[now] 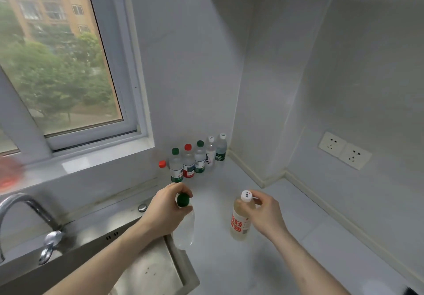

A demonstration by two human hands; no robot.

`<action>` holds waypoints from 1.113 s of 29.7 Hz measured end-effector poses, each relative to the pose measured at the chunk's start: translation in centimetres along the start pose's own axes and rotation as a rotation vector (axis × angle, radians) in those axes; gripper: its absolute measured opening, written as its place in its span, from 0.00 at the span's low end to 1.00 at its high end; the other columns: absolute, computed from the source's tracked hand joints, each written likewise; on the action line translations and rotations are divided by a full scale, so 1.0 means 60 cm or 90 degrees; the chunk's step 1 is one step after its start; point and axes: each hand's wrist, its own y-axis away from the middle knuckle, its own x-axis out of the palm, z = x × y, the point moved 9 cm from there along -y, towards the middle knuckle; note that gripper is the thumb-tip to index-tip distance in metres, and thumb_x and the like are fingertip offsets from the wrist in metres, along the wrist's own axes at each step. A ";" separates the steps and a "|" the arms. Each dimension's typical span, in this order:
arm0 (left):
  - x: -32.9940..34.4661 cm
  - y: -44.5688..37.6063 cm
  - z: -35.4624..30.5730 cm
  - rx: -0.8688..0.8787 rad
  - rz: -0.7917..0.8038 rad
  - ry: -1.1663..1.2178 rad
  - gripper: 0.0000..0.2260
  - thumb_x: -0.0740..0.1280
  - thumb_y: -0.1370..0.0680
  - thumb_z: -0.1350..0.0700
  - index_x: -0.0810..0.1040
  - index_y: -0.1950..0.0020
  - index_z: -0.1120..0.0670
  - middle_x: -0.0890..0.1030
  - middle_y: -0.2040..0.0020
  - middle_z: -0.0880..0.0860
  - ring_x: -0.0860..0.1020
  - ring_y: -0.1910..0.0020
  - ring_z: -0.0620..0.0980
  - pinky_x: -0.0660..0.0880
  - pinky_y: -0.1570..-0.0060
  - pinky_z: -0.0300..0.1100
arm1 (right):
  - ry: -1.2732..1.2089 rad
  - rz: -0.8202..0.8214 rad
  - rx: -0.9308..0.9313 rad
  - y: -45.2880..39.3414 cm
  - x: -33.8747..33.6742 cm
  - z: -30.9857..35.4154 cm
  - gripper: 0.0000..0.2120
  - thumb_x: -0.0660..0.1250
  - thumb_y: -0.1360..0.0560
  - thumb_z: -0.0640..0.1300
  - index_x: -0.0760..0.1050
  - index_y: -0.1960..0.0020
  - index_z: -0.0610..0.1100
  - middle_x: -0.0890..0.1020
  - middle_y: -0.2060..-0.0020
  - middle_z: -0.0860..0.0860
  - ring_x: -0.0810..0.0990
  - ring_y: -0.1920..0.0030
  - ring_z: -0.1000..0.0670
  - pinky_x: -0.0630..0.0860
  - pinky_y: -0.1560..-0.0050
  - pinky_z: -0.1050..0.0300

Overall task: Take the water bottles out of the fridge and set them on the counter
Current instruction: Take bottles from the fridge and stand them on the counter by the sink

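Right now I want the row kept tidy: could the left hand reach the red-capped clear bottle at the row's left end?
Probably not yet: left hand grips a green-capped bottle; path looks open.

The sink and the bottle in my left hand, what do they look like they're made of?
The sink looks like brushed stainless steel: grey, dull metallic sheen, thin folded rim. The green-capped bottle held by the left hand looks like thin clear plastic, since the counter shows through its glossy wall; its cap seems opaque moulded plastic. Neither can be confirmed by sight alone.
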 end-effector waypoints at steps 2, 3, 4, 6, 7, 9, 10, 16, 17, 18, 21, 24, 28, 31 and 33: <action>0.003 -0.045 0.016 -0.020 -0.011 -0.014 0.14 0.78 0.28 0.55 0.76 0.52 0.41 0.79 0.50 0.40 0.79 0.60 0.45 0.80 0.53 0.46 | 0.013 0.017 -0.001 -0.072 0.009 -0.012 0.04 0.77 0.26 0.47 0.84 0.57 0.56 0.85 0.58 0.59 0.80 0.56 0.66 0.74 0.59 0.70; 0.000 -0.048 0.017 -0.024 -0.010 -0.022 0.14 0.78 0.28 0.55 0.77 0.51 0.41 0.79 0.50 0.40 0.79 0.59 0.45 0.80 0.53 0.46 | 0.024 0.012 -0.006 -0.085 0.009 -0.010 0.02 0.77 0.26 0.47 0.84 0.55 0.52 0.85 0.58 0.56 0.81 0.56 0.63 0.73 0.58 0.68; 0.005 -0.074 0.029 -0.035 -0.019 -0.027 0.14 0.78 0.27 0.55 0.76 0.51 0.41 0.78 0.50 0.41 0.78 0.58 0.45 0.80 0.53 0.46 | 0.036 0.012 -0.013 -0.127 0.014 -0.016 0.04 0.77 0.26 0.47 0.84 0.54 0.49 0.83 0.58 0.54 0.80 0.56 0.60 0.72 0.58 0.67; 0.008 -0.103 0.046 -0.058 -0.031 -0.030 0.14 0.78 0.27 0.55 0.76 0.51 0.41 0.78 0.50 0.40 0.78 0.58 0.46 0.80 0.54 0.45 | 0.048 0.009 -0.014 -0.185 0.021 -0.028 0.07 0.77 0.26 0.47 0.85 0.49 0.49 0.81 0.56 0.57 0.79 0.55 0.60 0.72 0.56 0.66; 0.008 -0.108 0.050 -0.065 -0.032 -0.028 0.14 0.78 0.27 0.55 0.76 0.52 0.41 0.78 0.50 0.40 0.78 0.58 0.46 0.81 0.54 0.45 | 0.052 0.001 -0.010 -0.204 0.021 -0.033 0.08 0.77 0.27 0.47 0.85 0.48 0.50 0.80 0.55 0.58 0.79 0.54 0.59 0.73 0.54 0.62; 0.011 -0.137 0.070 -0.092 -0.043 -0.020 0.14 0.78 0.27 0.55 0.76 0.52 0.41 0.77 0.49 0.40 0.79 0.58 0.46 0.81 0.55 0.46 | 0.063 -0.008 -0.005 -0.270 0.029 -0.046 0.08 0.77 0.27 0.49 0.85 0.49 0.52 0.82 0.56 0.55 0.80 0.53 0.53 0.76 0.53 0.55; 0.011 -0.141 0.072 -0.101 -0.045 -0.020 0.14 0.78 0.27 0.55 0.76 0.52 0.41 0.77 0.49 0.40 0.79 0.57 0.46 0.82 0.55 0.46 | 0.078 -0.021 0.001 -0.291 0.027 -0.052 0.07 0.77 0.27 0.50 0.85 0.50 0.52 0.83 0.57 0.54 0.82 0.53 0.50 0.76 0.54 0.53; 0.008 -0.188 0.105 -0.144 -0.073 -0.020 0.13 0.78 0.26 0.56 0.76 0.51 0.42 0.78 0.49 0.41 0.79 0.58 0.47 0.81 0.56 0.44 | 0.046 -0.038 0.042 -0.436 0.053 -0.074 0.13 0.77 0.26 0.47 0.85 0.42 0.46 0.81 0.54 0.51 0.82 0.50 0.47 0.78 0.48 0.53; 0.007 -0.193 0.111 -0.148 -0.075 -0.022 0.13 0.78 0.26 0.56 0.77 0.51 0.43 0.78 0.49 0.41 0.79 0.58 0.46 0.80 0.57 0.43 | 0.043 -0.040 0.049 -0.456 0.058 -0.077 0.14 0.77 0.26 0.47 0.85 0.42 0.46 0.82 0.53 0.51 0.82 0.49 0.46 0.78 0.48 0.54; 0.007 -0.197 0.115 -0.151 -0.076 -0.026 0.13 0.78 0.27 0.57 0.76 0.51 0.43 0.78 0.49 0.41 0.79 0.58 0.46 0.79 0.57 0.41 | 0.031 -0.041 0.063 -0.474 0.064 -0.080 0.14 0.77 0.26 0.47 0.84 0.41 0.47 0.82 0.52 0.51 0.83 0.48 0.46 0.76 0.49 0.55; 0.007 -0.209 0.130 -0.165 -0.072 -0.025 0.14 0.77 0.26 0.57 0.76 0.52 0.42 0.78 0.49 0.41 0.78 0.59 0.46 0.77 0.59 0.38 | 0.025 -0.058 0.085 -0.526 0.074 -0.089 0.11 0.77 0.26 0.46 0.84 0.45 0.46 0.84 0.52 0.48 0.84 0.48 0.44 0.77 0.51 0.54; 0.004 -0.222 0.140 -0.170 -0.069 -0.034 0.14 0.77 0.26 0.57 0.75 0.52 0.41 0.78 0.49 0.40 0.78 0.58 0.46 0.73 0.60 0.33 | 0.000 -0.072 0.094 -0.571 0.086 -0.095 0.08 0.77 0.28 0.45 0.84 0.50 0.48 0.86 0.53 0.46 0.85 0.48 0.43 0.82 0.46 0.47; 0.001 -0.240 0.154 -0.174 -0.067 -0.047 0.15 0.77 0.26 0.56 0.74 0.53 0.39 0.78 0.49 0.40 0.77 0.52 0.45 0.74 0.54 0.36 | 0.022 -0.077 0.097 -0.625 0.102 -0.105 0.07 0.77 0.29 0.42 0.83 0.52 0.44 0.86 0.54 0.43 0.85 0.50 0.41 0.82 0.48 0.45; 0.002 -0.253 0.170 -0.184 -0.066 -0.053 0.16 0.77 0.27 0.56 0.73 0.54 0.38 0.78 0.49 0.40 0.77 0.52 0.46 0.75 0.52 0.40 | 0.035 -0.075 0.113 -0.656 0.115 -0.114 0.10 0.78 0.29 0.41 0.83 0.49 0.42 0.85 0.53 0.42 0.84 0.52 0.43 0.81 0.48 0.47; 0.003 -0.260 0.174 -0.186 -0.063 -0.060 0.16 0.76 0.27 0.56 0.73 0.54 0.38 0.77 0.49 0.39 0.77 0.52 0.46 0.74 0.54 0.36 | 0.055 -0.064 0.110 -0.672 0.124 -0.116 0.09 0.77 0.29 0.40 0.83 0.49 0.42 0.85 0.54 0.42 0.83 0.53 0.44 0.79 0.50 0.50</action>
